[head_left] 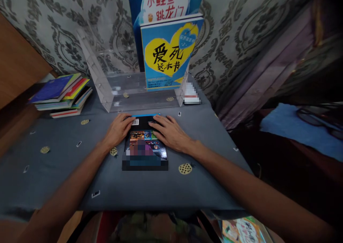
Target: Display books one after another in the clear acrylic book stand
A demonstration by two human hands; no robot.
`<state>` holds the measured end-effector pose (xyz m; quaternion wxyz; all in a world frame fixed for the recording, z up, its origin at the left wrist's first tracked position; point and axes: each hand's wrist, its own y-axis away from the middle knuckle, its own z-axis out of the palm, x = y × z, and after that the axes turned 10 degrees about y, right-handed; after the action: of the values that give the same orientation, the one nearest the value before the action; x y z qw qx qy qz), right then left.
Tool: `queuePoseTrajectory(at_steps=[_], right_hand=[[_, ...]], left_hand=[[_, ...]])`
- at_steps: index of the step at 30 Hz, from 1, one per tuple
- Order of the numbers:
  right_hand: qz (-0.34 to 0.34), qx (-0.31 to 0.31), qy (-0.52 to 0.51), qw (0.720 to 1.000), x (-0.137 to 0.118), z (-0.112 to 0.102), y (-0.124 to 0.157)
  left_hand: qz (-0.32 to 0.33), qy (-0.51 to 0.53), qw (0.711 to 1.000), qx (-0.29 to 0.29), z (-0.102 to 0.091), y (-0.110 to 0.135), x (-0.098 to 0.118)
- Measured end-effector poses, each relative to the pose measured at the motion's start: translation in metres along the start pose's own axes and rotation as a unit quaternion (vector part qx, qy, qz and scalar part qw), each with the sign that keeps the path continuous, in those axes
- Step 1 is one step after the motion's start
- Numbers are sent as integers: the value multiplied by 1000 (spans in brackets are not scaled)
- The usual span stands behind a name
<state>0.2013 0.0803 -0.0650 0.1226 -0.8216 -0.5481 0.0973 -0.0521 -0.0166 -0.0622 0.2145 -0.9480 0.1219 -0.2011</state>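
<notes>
A dark paperback (146, 144) is laid flat on the grey worktop (66, 164), its far corners covered by the left hand (119, 128) and right hand (170, 132), fingers spread. It is judged light, glossy and bendable, best gripped at the side edges. A clear book stand (107, 89) is seen beyond.

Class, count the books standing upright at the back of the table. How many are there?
2. A blue book with a yellow heart stands in the clear stand; a taller book stands right behind it. More could be hidden behind them.
</notes>
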Motion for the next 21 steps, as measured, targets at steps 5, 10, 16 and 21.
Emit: queuePoseTrajectory(at_steps=[5,10,16,21], right_hand=[[8,-8,-2,1000,0,1,0],[16,-22,-14,1000,-1,-1,0],[26,-21,-37,999,0,-2,0],[36,-20,-55,998,2,1,0]], left_hand=[[-4,-49,998,-32,-4,-2,12],[-15,-71,994,-85,-8,2,39],[57,-1,988,-146,-11,26,100],[64,-43,983,-170,1,43,129]])
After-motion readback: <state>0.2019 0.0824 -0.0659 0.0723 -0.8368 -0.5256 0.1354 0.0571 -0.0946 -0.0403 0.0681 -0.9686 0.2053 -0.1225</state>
